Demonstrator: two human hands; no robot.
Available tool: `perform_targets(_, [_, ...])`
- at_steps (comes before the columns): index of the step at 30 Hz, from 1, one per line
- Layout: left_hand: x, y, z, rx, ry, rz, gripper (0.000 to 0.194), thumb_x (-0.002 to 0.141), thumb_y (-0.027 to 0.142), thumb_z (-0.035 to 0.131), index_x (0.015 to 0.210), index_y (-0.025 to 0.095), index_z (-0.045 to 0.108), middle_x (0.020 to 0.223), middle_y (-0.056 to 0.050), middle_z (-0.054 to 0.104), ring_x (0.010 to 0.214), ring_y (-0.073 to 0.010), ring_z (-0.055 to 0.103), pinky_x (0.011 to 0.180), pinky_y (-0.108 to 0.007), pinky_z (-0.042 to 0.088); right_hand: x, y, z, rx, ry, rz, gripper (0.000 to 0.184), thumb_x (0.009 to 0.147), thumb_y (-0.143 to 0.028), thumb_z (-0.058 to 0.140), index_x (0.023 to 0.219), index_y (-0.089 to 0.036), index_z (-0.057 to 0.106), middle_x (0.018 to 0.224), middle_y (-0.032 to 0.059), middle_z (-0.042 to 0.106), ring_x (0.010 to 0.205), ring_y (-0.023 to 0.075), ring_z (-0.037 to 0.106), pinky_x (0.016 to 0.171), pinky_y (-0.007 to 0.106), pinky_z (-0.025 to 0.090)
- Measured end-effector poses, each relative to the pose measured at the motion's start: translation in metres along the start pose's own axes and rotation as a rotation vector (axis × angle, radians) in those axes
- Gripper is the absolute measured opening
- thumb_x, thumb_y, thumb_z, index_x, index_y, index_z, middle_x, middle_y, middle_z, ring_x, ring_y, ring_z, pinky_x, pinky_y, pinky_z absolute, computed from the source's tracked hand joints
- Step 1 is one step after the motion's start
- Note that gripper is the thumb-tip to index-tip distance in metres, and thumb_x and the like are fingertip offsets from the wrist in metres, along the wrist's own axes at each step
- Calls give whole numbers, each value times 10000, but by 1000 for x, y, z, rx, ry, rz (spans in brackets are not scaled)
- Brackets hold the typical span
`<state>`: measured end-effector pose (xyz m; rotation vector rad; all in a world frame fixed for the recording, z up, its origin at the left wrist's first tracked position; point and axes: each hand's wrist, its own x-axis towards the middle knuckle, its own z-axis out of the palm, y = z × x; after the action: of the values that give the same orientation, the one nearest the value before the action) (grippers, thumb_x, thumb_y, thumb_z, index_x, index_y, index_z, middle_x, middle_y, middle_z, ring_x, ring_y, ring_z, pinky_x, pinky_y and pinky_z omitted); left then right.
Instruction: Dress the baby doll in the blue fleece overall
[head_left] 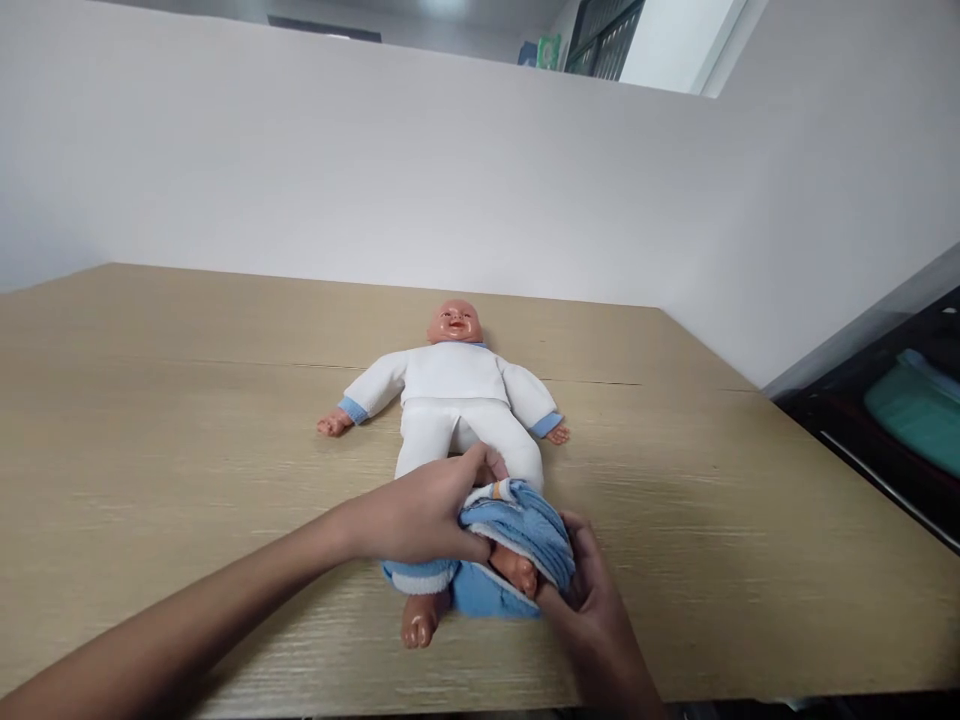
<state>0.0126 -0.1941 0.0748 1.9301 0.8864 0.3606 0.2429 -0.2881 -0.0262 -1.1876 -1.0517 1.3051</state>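
A baby doll (452,395) in a white suit with blue cuffs lies on its back on the wooden table (187,420), head away from me. A bunched blue garment (517,530) with white trim is gathered around its lower legs. My left hand (420,515) pinches the garment's upper edge near the doll's knees, thumb tucked under the fabric. My right hand (589,590) grips the garment's right side beside the doll's foot. One bare doll foot (418,620) sticks out toward me.
A white partition wall (375,170) stands behind the table. To the right, past the table edge, a dark shelf holds a teal object (919,410). The table's near edge runs just below my hands.
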Motion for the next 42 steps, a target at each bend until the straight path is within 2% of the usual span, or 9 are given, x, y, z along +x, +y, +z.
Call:
perform_targets(3, [-6,-2,1,-20,90,82,475,842,224,792,1255,238,557,1180,-14,667,1073,-246,649,888,-351,484,20,-15,-3,-11,-78,-89,555,873,-287,820,1351,-291,537,1086,26,766,970,216,725,857,291,590])
perform_targets(10, [-15,-10,-5,136,157,173,94,960,221,679,1040,216,629,1102,-29,645,1106,-260,587,1004,-381,439,69,-60,-23,-324,-427,-161,168,918,-314,768,1042,-216,709,950,14,702,900,217,640,833,318,532])
perform_targets(16, [-35,-15,-22,253,182,90,463,955,610,794,1212,246,667,1170,-42,656,1169,-294,538,1013,-398,418,92,-105,-33,-635,-688,-190,334,876,-404,877,1107,-230,709,1018,14,689,930,226,627,836,325,514])
perform_targets(20, [-42,-21,-41,342,170,34,436,926,589,822,1185,255,716,1127,-43,678,1168,-306,561,1041,-427,414,106,-121,-32,-608,-794,-252,314,934,-494,847,1002,-225,701,942,2,626,884,197,568,818,307,473])
perform_targets(26, [-34,-41,-47,221,329,47,360,998,563,733,1097,221,685,1048,-33,694,979,-238,617,883,-360,468,145,-108,-19,-428,-710,-218,376,1037,-585,700,985,-218,640,878,-16,508,806,168,484,720,278,424])
perform_targets(30, [-44,-61,-43,198,373,9,453,988,613,735,1180,212,652,1109,-44,683,1021,-244,619,900,-353,497,149,-101,-18,-547,-836,-291,417,1011,-624,717,1062,-211,716,1058,36,577,963,199,559,887,303,487])
perform_targets(33, [-59,-73,-42,109,280,-44,482,979,578,758,1273,225,612,1180,-57,665,1101,-270,616,915,-359,522,143,-93,-18,-555,-825,-342,354,984,-560,785,971,-213,718,1127,47,577,1057,213,575,1010,328,466])
perform_targets(37, [-67,-84,-37,-180,118,-33,364,1020,516,733,1208,224,622,1178,-56,628,1147,-264,603,975,-367,528,142,-68,-15,-232,-612,-82,371,1002,-600,747,1013,-239,661,979,8,606,929,193,584,856,298,497])
perform_targets(42, [-59,-95,-21,-395,176,-28,330,1115,537,568,1133,207,579,1158,-50,586,1110,-230,559,1029,-390,497,151,-41,-14,-30,-449,165,436,907,-659,823,996,-270,647,848,-50,629,808,175,624,758,283,528])
